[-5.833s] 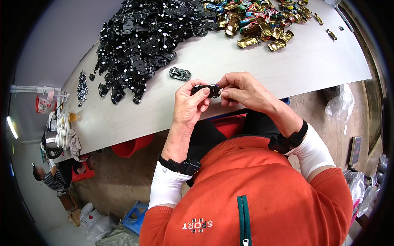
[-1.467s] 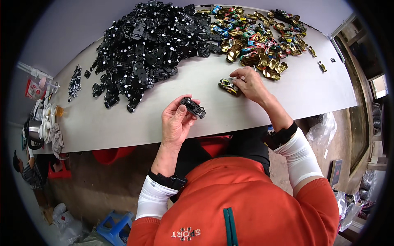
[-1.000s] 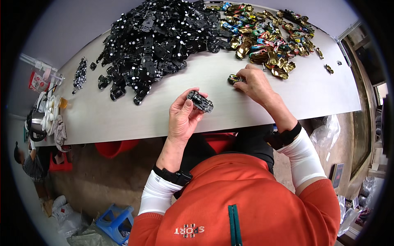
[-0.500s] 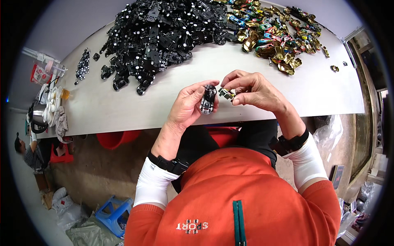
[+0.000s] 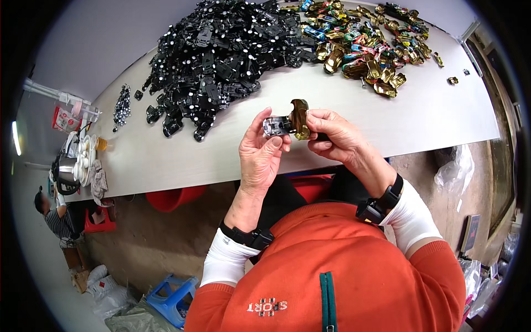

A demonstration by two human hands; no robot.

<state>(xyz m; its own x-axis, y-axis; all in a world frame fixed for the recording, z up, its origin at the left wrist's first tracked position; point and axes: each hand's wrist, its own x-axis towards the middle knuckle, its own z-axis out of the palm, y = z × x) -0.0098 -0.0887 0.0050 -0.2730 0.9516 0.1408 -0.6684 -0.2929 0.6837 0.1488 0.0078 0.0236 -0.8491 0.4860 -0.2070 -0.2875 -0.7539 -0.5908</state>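
Note:
In front of me, over the near part of the table, my left hand (image 5: 259, 157) grips a black toy car chassis (image 5: 277, 126) by its outer end, between thumb and fingers. The chassis lies sideways, its inner end meeting a gold toy car body shell (image 5: 300, 119). My right hand (image 5: 338, 135) pinches that shell, which stands on edge with its hollow side partly turned toward the chassis. A small dark piece (image 5: 322, 136) shows at the right fingers; its kind cannot be made out.
A big heap of black chassis (image 5: 215, 61) covers the table's far middle. Gold and coloured car shells (image 5: 365, 52) lie at the far right, small shiny parts (image 5: 122, 108) at the left. A kettle (image 5: 67, 174) stands at the left edge; a blue stool (image 5: 171, 299) is on the floor.
My left hand has turned the chassis from upright to sideways. The right hand's piece, small and partly yellow before, now shows as a gold shell brought against the chassis. The whole view shifted slightly.

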